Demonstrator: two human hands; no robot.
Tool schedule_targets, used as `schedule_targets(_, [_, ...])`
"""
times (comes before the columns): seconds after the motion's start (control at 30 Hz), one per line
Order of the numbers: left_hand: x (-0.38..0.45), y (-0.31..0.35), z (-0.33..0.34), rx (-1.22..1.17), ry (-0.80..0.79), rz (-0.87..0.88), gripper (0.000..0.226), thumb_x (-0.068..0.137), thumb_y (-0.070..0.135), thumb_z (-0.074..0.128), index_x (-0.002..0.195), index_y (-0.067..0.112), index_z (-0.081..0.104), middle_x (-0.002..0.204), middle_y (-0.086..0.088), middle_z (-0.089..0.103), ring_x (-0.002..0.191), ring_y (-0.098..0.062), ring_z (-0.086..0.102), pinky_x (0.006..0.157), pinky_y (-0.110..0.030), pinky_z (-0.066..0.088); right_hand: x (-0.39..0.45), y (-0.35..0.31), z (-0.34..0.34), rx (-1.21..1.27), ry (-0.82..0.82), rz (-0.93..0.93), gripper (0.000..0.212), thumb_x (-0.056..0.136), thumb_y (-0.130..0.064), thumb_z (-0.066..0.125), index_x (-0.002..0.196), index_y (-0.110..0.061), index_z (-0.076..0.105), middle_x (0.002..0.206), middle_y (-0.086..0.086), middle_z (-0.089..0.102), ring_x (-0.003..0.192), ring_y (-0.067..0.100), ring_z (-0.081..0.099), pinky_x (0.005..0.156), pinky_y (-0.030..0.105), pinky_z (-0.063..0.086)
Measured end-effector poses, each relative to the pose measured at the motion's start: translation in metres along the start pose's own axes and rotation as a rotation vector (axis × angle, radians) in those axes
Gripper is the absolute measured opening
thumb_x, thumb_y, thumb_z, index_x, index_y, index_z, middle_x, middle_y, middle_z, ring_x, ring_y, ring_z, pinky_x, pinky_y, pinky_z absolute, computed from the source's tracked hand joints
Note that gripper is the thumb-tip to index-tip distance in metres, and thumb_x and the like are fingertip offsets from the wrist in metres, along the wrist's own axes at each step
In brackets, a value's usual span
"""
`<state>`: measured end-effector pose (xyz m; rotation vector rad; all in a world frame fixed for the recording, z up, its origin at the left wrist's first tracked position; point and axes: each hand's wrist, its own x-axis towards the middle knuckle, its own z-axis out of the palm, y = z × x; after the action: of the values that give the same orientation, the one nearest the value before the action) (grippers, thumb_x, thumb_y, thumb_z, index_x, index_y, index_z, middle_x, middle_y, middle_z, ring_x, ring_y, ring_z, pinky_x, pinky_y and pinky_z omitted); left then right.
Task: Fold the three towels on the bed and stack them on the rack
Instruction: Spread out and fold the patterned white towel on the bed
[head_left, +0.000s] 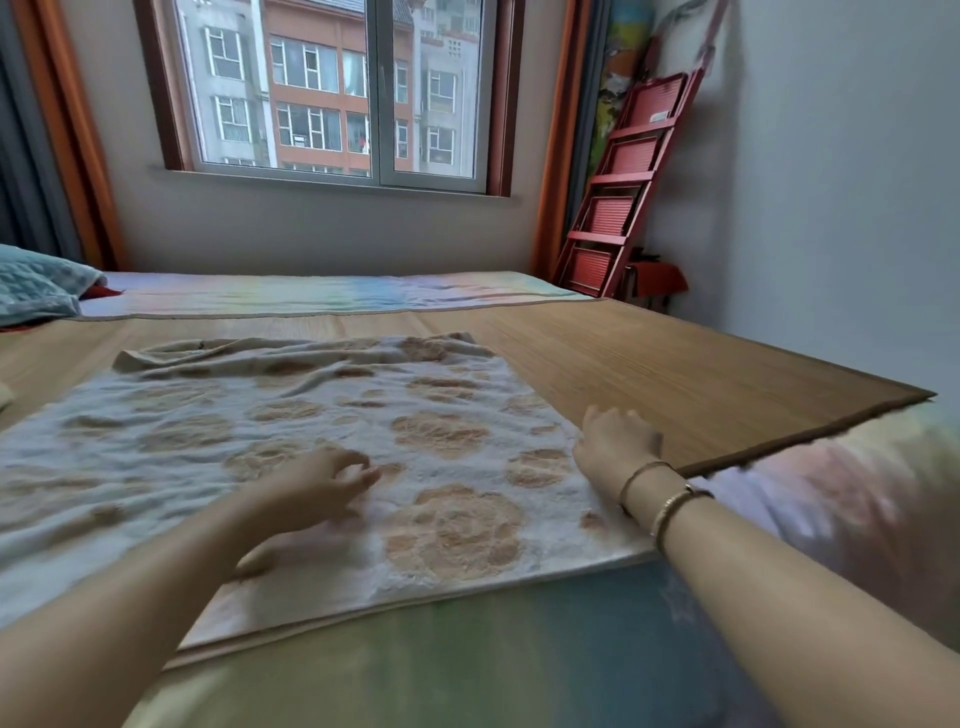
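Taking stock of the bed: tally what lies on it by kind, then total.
Towel: 1
Mat: 1
Pillow: 1
Hands on the towel, left and right: 2
Total: 5

A single wide-angle head view looks forward and down from the near edge of the bed (519, 649), close above the person's two forearms, which enter from the bottom corners. The view faces the window (332, 88) on the far wall, with the right-hand wall and a red rack (618, 182) in the far right corner (straight lines bend toward the frame edges). No second view is provided.
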<state>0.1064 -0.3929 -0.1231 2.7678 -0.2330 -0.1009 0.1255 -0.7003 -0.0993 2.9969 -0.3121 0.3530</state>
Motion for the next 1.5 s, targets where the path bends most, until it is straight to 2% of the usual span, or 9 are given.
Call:
schedule_targets(0.43, [0.243, 0.0, 0.005, 0.06, 0.145, 0.003, 0.038, 0.096, 0.049, 0.04, 0.122, 0.025, 0.053, 0.131, 0.0, 0.055, 0.117, -0.021, 0.05, 0.1, -0.035, 0.04, 0.256, -0.13, 0.071, 0.546, -0.103, -0.136, 0.04, 0.095, -0.028, 0.039, 0.129, -0.009, 0.045, 0.131, 0.014, 0.05, 0.119, 0.032, 0.047, 0.094, 0.04, 0.043])
schedule_targets(0.57, [0.281, -0.017, 0.021, 0.137, 0.175, -0.062, 0.058, 0.096, 0.058, 0.023, 0.15, 0.038, 0.017, 0.159, 0.012, 0.014, 0.147, -0.017, 0.011, 0.119, -0.04, 0.01, 0.318, -0.149, 0.096, 0.742, -0.046, -0.036, 0.031, 0.096, -0.027, 0.039, 0.118, -0.009, 0.052, 0.124, 0.017, 0.053, 0.115, 0.035, 0.049, 0.094, 0.04, 0.043])
schedule_targets(0.7, [0.288, -0.022, 0.036, 0.167, 0.17, -0.067, 0.057, 0.097, 0.058, 0.016, 0.15, 0.045, 0.001, 0.159, 0.021, -0.006, 0.147, -0.01, -0.008, 0.12, -0.04, -0.005, 0.371, -0.161, 0.117, 0.783, -0.104, 0.029, 0.041, 0.094, -0.044, 0.044, 0.116, -0.01, 0.054, 0.124, 0.018, 0.054, 0.117, 0.036, 0.049, 0.097, 0.039, 0.041])
schedule_targets(0.77, [0.286, -0.019, 0.032, 0.175, 0.193, -0.058, 0.055, 0.095, 0.059, 0.018, 0.148, 0.046, 0.011, 0.158, 0.022, 0.008, 0.147, -0.011, 0.003, 0.119, -0.04, 0.001, 0.388, -0.163, 0.115, 0.814, -0.202, 0.04, 0.047, 0.089, -0.051, 0.051, 0.104, -0.007, 0.057, 0.112, 0.015, 0.059, 0.106, 0.031, 0.054, 0.087, 0.035, 0.043])
schedule_targets(0.97, [0.346, -0.007, -0.006, 0.07, 0.382, -0.12, 0.023, 0.094, 0.041, 0.037, 0.108, 0.027, 0.05, 0.11, 0.003, 0.059, 0.105, -0.026, 0.052, 0.091, -0.04, 0.04, 0.413, -0.173, 0.132, 1.154, -0.295, -0.09, 0.008, 0.081, -0.005, 0.058, 0.082, -0.011, 0.064, 0.082, 0.006, 0.062, 0.081, 0.022, 0.06, 0.072, 0.029, 0.046])
schedule_targets(1.07, [0.401, -0.001, -0.024, -0.014, 0.468, -0.124, 0.024, 0.095, 0.035, 0.044, 0.115, 0.026, 0.055, 0.118, 0.001, 0.056, 0.112, -0.026, 0.048, 0.094, -0.04, 0.041, 0.415, -0.166, 0.141, 1.468, -0.217, -0.107, 0.023, 0.084, 0.005, 0.051, 0.091, -0.013, 0.063, 0.083, 0.006, 0.064, 0.071, 0.015, 0.059, 0.057, 0.018, 0.049])
schedule_targets(1.2, [0.446, 0.017, -0.025, -0.328, 0.387, -0.129, 0.015, 0.09, 0.043, 0.053, 0.101, 0.039, 0.063, 0.115, -0.001, 0.063, 0.104, -0.024, 0.059, 0.094, -0.041, 0.049, 0.418, -0.158, 0.146, 1.764, -0.235, -0.134, 0.016, 0.085, -0.002, 0.063, 0.078, -0.016, 0.063, 0.086, 0.011, 0.067, 0.075, 0.021, 0.062, 0.069, 0.035, 0.05])
schedule_targets(1.3, [0.458, 0.038, -0.025, -0.38, 0.356, -0.055, 0.021, 0.092, 0.039, 0.056, 0.106, 0.029, 0.069, 0.109, -0.002, 0.069, 0.102, -0.022, 0.063, 0.093, -0.037, 0.05, 0.416, -0.157, 0.145, 1.848, -0.281, -0.172, 0.015, 0.084, -0.002, 0.066, 0.078, -0.016, 0.062, 0.079, 0.006, 0.067, 0.068, 0.015, 0.062, 0.06, 0.025, 0.052])
schedule_targets(1.5, [0.469, 0.068, -0.048, -0.346, 0.225, -0.071, 0.009, 0.089, 0.024, 0.063, 0.097, 0.019, 0.062, 0.088, 0.0, 0.058, 0.075, -0.012, 0.052, 0.059, -0.021, 0.038, 0.413, -0.152, 0.142, 1.964, -0.356, -0.205, 0.01, 0.081, -0.007, 0.07, 0.08, -0.015, 0.064, 0.078, 0.005, 0.068, 0.069, 0.015, 0.062, 0.055, 0.021, 0.051])
